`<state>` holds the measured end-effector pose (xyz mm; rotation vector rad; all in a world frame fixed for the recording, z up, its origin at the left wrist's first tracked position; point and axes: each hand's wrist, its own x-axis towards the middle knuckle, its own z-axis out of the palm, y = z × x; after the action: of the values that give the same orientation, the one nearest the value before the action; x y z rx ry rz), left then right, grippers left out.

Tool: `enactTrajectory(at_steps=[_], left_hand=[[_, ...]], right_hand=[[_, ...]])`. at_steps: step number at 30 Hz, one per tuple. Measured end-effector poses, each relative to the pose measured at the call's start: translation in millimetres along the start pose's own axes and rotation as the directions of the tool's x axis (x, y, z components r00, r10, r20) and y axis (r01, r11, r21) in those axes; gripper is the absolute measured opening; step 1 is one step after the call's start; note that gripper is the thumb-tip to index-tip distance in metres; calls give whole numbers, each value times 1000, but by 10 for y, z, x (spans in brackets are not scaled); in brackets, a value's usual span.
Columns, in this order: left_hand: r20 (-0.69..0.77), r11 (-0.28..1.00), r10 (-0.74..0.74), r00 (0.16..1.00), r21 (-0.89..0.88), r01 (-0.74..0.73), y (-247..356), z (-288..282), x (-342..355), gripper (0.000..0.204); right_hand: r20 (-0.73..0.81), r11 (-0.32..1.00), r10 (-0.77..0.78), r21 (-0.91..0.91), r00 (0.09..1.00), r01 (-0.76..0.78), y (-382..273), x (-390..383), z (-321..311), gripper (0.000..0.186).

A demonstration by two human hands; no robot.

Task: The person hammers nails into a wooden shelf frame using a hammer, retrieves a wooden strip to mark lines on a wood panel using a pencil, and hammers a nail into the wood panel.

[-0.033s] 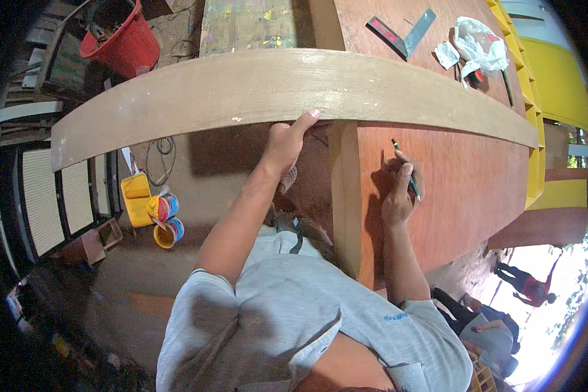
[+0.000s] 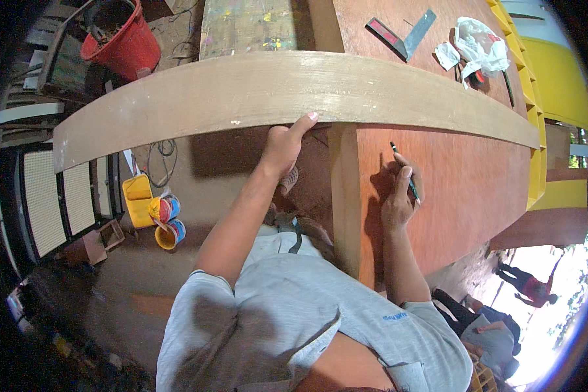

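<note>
A long, pale wooden board (image 2: pixel 196 98) lies crosswise in front of me; its right part rests over a reddish-brown plywood surface (image 2: pixel 464 189), and its left part juts out past that surface's edge. My left hand (image 2: pixel 283 149) grips the board's near edge around the middle, thumb on top and fingers hidden underneath. Just short of the board, over the plywood, my right hand (image 2: pixel 400 199) pinches a dark green pencil (image 2: pixel 413 189). The pencil stands apart from the board, one end pointing toward it.
Beyond the board lie a try square (image 2: pixel 404 49) and a white plastic bag (image 2: pixel 480 46). A yellow slotted frame (image 2: pixel 534 173) borders the right side. On the left are a red bucket (image 2: pixel 127 46), a yellow tray (image 2: pixel 137 199) and paint tins (image 2: pixel 169 234). Other people (image 2: pixel 493 340) are at lower right.
</note>
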<state>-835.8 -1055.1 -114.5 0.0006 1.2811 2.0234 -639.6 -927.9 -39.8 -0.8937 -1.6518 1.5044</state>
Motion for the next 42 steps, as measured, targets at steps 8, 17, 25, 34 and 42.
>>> enactTrajectory(at_steps=[8, 17, 25, 34, 42], left_hand=[[-7, 985, -139, 990, 101, 139, -207, -208, 48, 51], [134, 974, -186, 973, 157, 164, -152, -243, 54, 42], [349, 968, -162, 923, 240, 79, -169, -231, 140, 41], [313, 925, -345, 885, 276, 263, -75, -149, 185, 40], [397, 885, -319, 861, 449, 122, -89, -281, 263, 51]], right_hand=[[-31, 998, 52, 21, 998, -51, -62, 2, 35, 34], [41, 966, 199, -176, 979, -189, -220, 112, 92, 38], [0, 992, -70, -104, 998, 70, -182, -14, 546, 45], [-225, 975, 176, -96, 958, -202, -107, 43, 705, 30], [-153, 919, 71, -374, 986, -124, -38, 86, 696, 21]])
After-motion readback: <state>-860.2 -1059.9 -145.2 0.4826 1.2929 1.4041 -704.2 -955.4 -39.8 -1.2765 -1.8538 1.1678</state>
